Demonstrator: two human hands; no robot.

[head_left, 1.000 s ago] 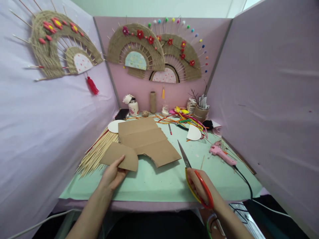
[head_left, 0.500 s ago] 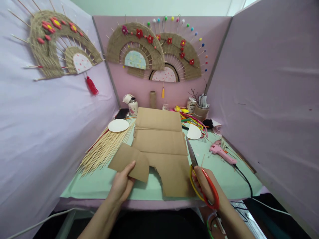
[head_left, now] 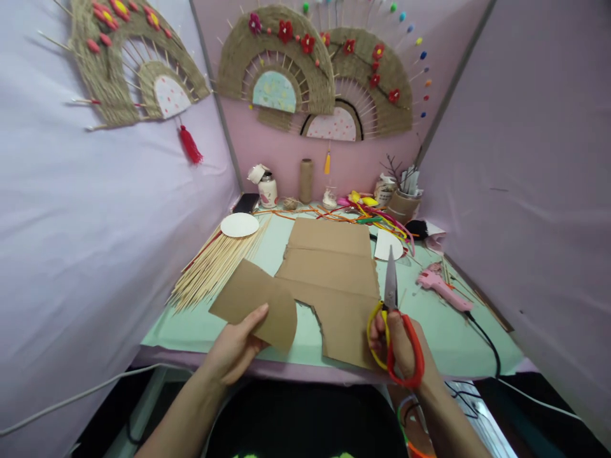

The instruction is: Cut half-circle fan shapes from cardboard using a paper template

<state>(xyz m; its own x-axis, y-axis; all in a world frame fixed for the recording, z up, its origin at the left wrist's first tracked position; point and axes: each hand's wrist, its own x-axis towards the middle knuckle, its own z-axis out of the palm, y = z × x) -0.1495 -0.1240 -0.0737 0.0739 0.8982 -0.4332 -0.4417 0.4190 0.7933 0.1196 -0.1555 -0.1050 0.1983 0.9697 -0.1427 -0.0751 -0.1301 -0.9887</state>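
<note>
My left hand [head_left: 238,346] pinches a cut piece of brown cardboard [head_left: 252,292] by its near edge, thumb on top. That piece has straight sides and one curved edge at the right. In my right hand [head_left: 401,340] is a pair of scissors [head_left: 391,286] with a red and a yellow handle loop, blades together and pointing away from me. A larger cardboard sheet [head_left: 329,273] lies on the table between my hands, with creases across it and a rough notch cut from its near left side. The scissors are just right of this sheet.
Thin bamboo sticks [head_left: 210,267] lie at the left under a white paper oval [head_left: 239,224]. At the right are a pink glue gun [head_left: 443,289] with its cord and a white paper piece [head_left: 388,245]. Colourful pipe cleaners [head_left: 382,219] lie behind. Twine-covered fans [head_left: 277,63] hang on the back wall.
My view has shifted, so the wall decorations sit higher. The large cardboard sheet has slid nearer to me and lies flatter. The scissors have turned more upright; both hands keep their holds.
</note>
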